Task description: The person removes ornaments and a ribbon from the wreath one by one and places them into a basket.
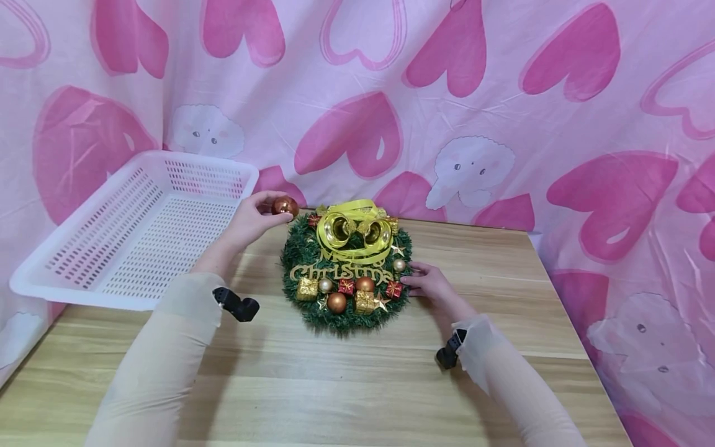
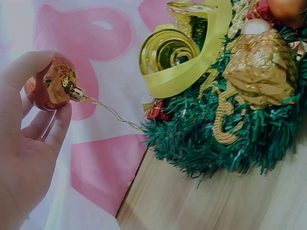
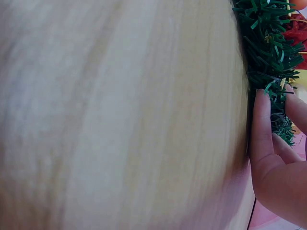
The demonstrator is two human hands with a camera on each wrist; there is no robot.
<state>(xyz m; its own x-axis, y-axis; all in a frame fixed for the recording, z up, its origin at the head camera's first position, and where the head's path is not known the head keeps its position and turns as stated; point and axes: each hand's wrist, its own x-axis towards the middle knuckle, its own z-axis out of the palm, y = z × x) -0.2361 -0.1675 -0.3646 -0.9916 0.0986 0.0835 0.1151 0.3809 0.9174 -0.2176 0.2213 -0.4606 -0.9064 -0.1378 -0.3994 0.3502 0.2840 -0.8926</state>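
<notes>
My left hand (image 1: pixel 254 217) pinches a shiny copper bauble (image 1: pixel 285 208) between thumb and fingers, just off the wreath's upper left. In the left wrist view, a thin gold string (image 2: pixel 112 112) runs taut from the cap of the bauble (image 2: pixel 53 84) to the greenery. A green tinsel Christmas wreath (image 1: pixel 349 320) lies on the table, bearing gold bells (image 1: pixel 337 230), yellow ribbon, gold "Merry Christmas" lettering, small gift boxes and balls. At its right edge my right hand (image 1: pixel 432 285) grips the greenery, with thumb and fingers on either side in the right wrist view.
A white perforated plastic basket (image 1: pixel 72 257) stands to the left, behind my left forearm. Behind the wooden table (image 1: pixel 313 385) hangs a pink curtain (image 1: pixel 357 74) with hearts, close to the table's back edge.
</notes>
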